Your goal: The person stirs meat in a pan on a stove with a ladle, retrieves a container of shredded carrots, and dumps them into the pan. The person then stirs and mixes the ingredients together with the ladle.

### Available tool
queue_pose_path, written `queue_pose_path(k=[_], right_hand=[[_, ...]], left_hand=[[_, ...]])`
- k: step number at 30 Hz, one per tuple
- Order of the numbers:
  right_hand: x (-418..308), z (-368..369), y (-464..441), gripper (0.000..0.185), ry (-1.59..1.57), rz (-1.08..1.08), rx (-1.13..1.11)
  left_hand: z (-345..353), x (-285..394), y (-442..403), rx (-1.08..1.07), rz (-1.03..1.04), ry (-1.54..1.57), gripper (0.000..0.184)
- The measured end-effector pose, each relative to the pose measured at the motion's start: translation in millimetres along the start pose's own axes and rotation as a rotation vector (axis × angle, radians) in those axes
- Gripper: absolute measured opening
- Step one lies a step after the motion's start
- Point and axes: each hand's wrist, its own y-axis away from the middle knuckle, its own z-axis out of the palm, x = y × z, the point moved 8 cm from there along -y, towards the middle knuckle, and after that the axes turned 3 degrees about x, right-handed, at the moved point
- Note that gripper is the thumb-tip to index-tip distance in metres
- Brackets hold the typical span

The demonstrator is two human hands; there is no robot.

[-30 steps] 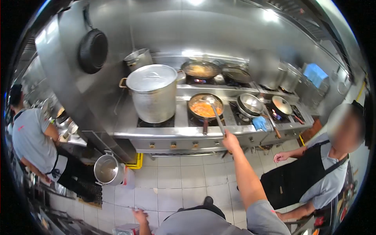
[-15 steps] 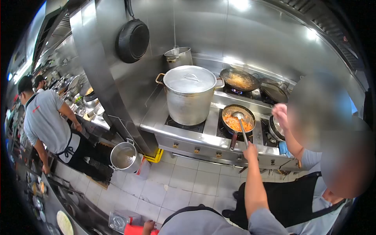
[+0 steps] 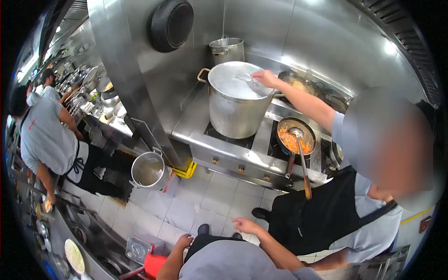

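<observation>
My right hand (image 3: pixel 246 226) is in front of my body above the floor, fingers stretched out and holding nothing. My left hand (image 3: pixel 184 241) hangs by my waist, its fingers loosely bent and nothing visible in it. A ladle (image 3: pixel 302 161) lies with its bowl in a frying pan (image 3: pixel 289 123) of shredded orange food (image 3: pixel 295 141); its wooden handle sticks out past the stove's front edge. A co-worker beside me on the right has a hand (image 3: pixel 266 78) on the lid (image 3: pixel 233 80) of a large stockpot (image 3: pixel 235 114).
A pan (image 3: pixel 298 84) stands at the stove's back. A metal pot (image 3: pixel 148 171) stands low by the pillar, near a yellow frame (image 3: pixel 186 169). A clear plastic container (image 3: pixel 142 247) and something red (image 3: pixel 154 265) are at my left. Other people work at the far left counter.
My right hand has let go of the ladle and drawn back from the stove. The co-worker's arm has reached across to the stockpot lid. My view has shifted.
</observation>
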Motion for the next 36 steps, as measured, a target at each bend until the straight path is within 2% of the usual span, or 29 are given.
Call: queue_pose_path(k=[2,4,5,8,12,14,17,20,21,22,24,29,36], right_hand=[[27,1,5,0.041,0.02,0.115,0.035],[57,-2,10,0.043,0.056,0.141,0.101],[79,-1,12,0.043,0.016,0.221,0.116],[165,9,19,0.044,-0.01,0.336,0.214],[242,45,64,0.032,-0.277,0.658,0.283],[239,56,76,0.031,-0.177,0.746,0.118],[224,69,90,0.033,-0.364,0.805,0.247],[215,85,90,0.034,-0.505,0.767,0.395],[215,92,82,0.037,-0.631,0.773,0.3],[208,93,81,0.037,-0.636,0.777,0.309],[188,86,73,0.041,-0.517,0.713,0.387],[167,70,59,0.044,-0.503,0.637,0.414],[164,62,73,0.048,-0.377,0.73,0.422]], left_hand=[[-12,-7,-12,-0.084,-0.125,0.204,0.042],[-29,-10,-31,-0.073,-0.127,0.183,0.045],[-38,-8,-36,-0.078,-0.139,0.187,0.045],[-59,1,-52,-0.107,-0.153,0.199,0.048],[-73,5,-81,-0.141,-0.083,0.131,0.049],[-77,6,-91,-0.154,-0.075,0.109,0.049],[-83,5,-96,-0.197,-0.046,0.093,0.05],[-91,-5,-104,-0.211,-0.063,0.047,0.049],[-93,-9,-108,-0.199,-0.067,0.056,0.049],[-95,-9,-108,-0.206,-0.062,0.05,0.049],[-99,-12,-109,-0.205,-0.076,0.086,0.049],[-98,-5,-114,-0.23,-0.053,0.067,0.048],[-80,12,-115,-0.337,-0.036,0.109,0.046]])
